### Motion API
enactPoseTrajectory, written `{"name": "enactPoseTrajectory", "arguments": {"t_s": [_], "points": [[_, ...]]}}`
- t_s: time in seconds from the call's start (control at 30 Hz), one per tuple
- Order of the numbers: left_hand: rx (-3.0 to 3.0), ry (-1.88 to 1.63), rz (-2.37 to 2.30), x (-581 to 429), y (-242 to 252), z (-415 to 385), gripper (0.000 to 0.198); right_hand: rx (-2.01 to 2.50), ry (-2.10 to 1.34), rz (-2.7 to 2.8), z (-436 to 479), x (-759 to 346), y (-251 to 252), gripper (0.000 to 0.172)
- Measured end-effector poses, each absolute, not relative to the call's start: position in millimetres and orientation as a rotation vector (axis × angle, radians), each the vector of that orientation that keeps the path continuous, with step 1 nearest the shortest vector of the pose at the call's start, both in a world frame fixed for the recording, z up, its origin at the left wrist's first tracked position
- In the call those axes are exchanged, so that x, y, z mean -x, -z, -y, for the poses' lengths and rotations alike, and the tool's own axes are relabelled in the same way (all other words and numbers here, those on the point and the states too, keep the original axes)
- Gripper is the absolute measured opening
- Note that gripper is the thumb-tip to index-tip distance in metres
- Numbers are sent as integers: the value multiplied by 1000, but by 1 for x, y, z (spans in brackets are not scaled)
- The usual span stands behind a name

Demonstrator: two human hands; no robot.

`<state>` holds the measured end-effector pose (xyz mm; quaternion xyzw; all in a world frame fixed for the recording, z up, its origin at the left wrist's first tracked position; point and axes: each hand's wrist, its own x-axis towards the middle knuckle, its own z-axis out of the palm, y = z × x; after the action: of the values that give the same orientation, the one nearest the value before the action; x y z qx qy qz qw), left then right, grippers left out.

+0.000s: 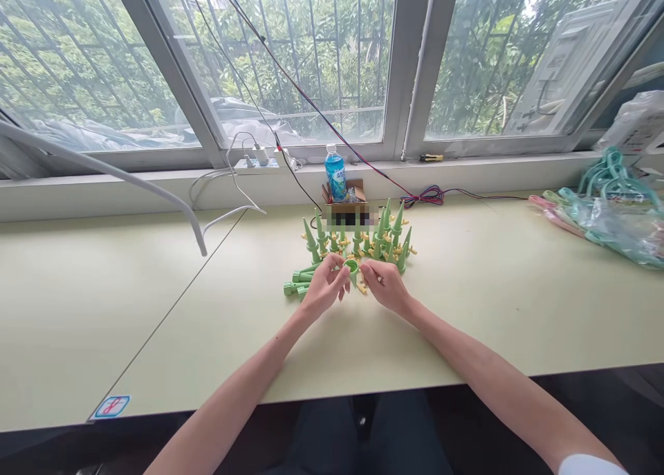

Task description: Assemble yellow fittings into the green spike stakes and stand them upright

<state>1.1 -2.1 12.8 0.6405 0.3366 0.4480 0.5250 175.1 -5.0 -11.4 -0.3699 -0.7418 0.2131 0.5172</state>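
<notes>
My left hand (pixel 326 285) grips a green plastic watering spike (pixel 353 269) by its wide round end, with the open mouth tilted up at me. On its other side, my right hand (pixel 386 283) has its thumb and fingers pinched together close to the rim. Whatever lies in that pinch is too small to make out. Behind both hands stand several green spikes (pixel 398 220) point up, with small yellow valves sticking out of their sides. More green spikes (pixel 295 287) lie flat beside my left hand. A loose yellow valve (pixel 362 288) is on the table between my hands.
A blue drink bottle (pixel 336 176) stands in a small cardboard box (pixel 357 193) behind the spikes. Coiled cables (pixel 425 196) and a power strip (pixel 263 162) are near the windowsill. Teal and pink items in plastic bags (pixel 617 219) lie at the right of the table (pixel 467 309).
</notes>
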Motion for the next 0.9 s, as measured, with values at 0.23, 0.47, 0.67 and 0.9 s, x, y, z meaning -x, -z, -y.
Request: {"name": "enactPoseTrajectory", "arguments": {"t_s": [0.23, 0.47, 0.67, 0.9], "points": [[-1452, -885, -817, -1, -8, -2, 72, 917, -488, 1742, 5, -176, 13, 46], [-1443, -718, -813, 0, -8, -1, 81, 897, -506, 1767, 5, -176, 12, 44], [-1360, -678, -776, 1, -9, -2, 80, 908, -505, 1768, 6, -175, 12, 46], [-1353, -652, -761, 2, -7, -3, 77, 904, -511, 1770, 5, -175, 14, 45]]}}
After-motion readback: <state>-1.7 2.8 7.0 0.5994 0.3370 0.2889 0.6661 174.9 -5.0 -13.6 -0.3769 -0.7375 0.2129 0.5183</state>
